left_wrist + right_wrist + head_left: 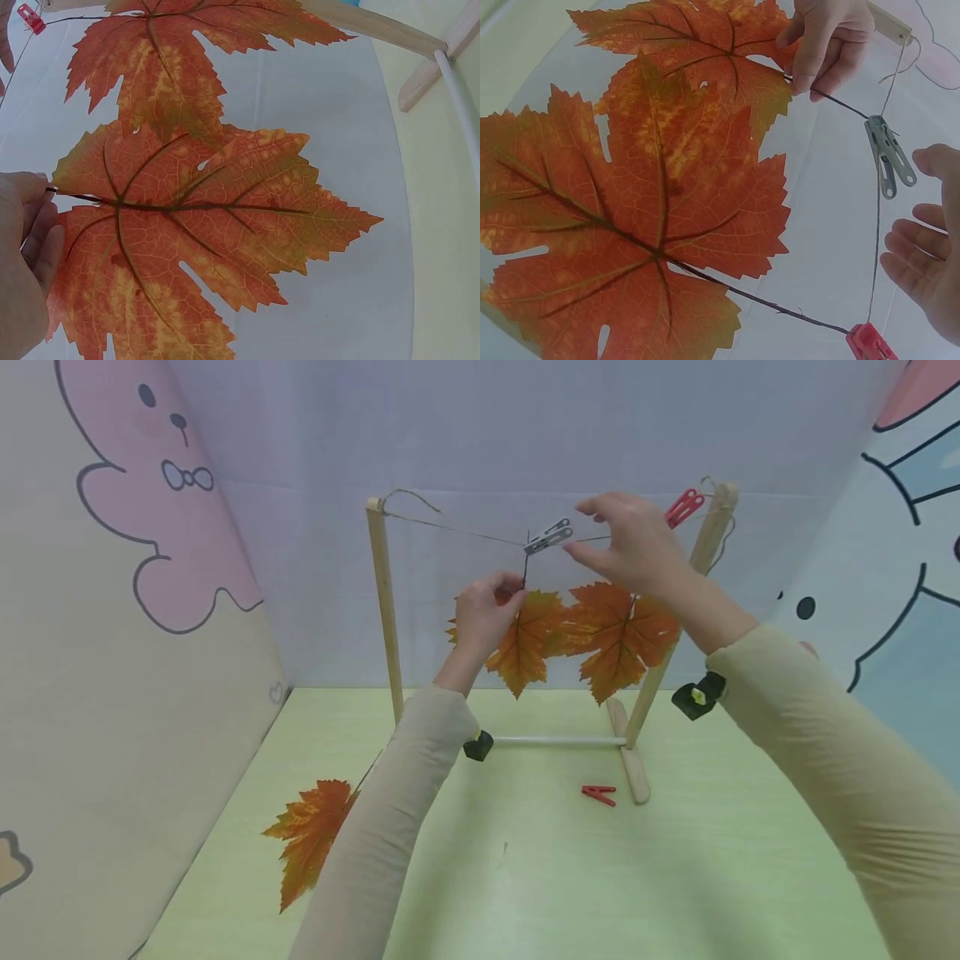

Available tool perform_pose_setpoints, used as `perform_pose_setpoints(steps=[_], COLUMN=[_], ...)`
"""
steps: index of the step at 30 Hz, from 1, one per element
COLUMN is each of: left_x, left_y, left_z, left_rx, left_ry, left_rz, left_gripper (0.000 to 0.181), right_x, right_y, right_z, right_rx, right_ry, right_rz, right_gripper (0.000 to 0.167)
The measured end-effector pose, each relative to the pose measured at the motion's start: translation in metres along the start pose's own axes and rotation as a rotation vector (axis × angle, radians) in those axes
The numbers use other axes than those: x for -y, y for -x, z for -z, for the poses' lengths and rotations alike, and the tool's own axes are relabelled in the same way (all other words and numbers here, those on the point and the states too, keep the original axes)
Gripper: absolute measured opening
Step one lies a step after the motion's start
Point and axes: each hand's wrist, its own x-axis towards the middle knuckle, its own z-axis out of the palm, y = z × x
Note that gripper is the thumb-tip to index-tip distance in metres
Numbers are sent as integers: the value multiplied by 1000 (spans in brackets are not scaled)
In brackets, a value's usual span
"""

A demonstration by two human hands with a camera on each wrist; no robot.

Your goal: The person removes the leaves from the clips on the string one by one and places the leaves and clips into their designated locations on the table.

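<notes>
My left hand [483, 614] pinches the dark stem of an orange maple leaf [187, 210] between thumb and fingers. The top of that stem sits in a grey clothespin [549, 537], which is clamped on a thin twine [457, 531]. Right beside the clothespin is my right hand [637, 543], thumb and fingers spread; the right wrist view shows a small gap between thumb and clothespin. To the right, a second maple leaf [641, 247] hangs by its stem from a red clothespin [870, 343] on the same twine.
Two wooden posts, left [385, 610] and right [712, 535], hold the twine, with a white rod [558, 741] low between them. A loose red clothespin [598, 794] lies on the table [540, 877]. Another maple leaf [311, 835] lies at left, partly behind my left sleeve.
</notes>
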Motion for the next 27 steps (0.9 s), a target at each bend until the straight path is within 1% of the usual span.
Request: perform_pose_setpoints(steps=[7,12,19,23,27], left_x=[1,1,0,1,2], left_y=[2,2,2,2,3], left_z=[0,1,1,1,0], left_rx=[2,4,6,8,7], left_ry=[8,-9,-23,-21,-21], left_rz=[-3,-18,-5,-14,-21], left_gripper=[17,17,18,18,17], right_x=[0,-4,-7,-7,-6], right_y=[-4,-7,-10,-10,-10], right_z=[-3,-8,-14,-15,-16], right_rx=[62,61,68,79,68], right_ry=[-9,-19,-70,-103,-114], right_rz=[-34,-22,13,12,14], right_gripper=[47,45,40,39,36])
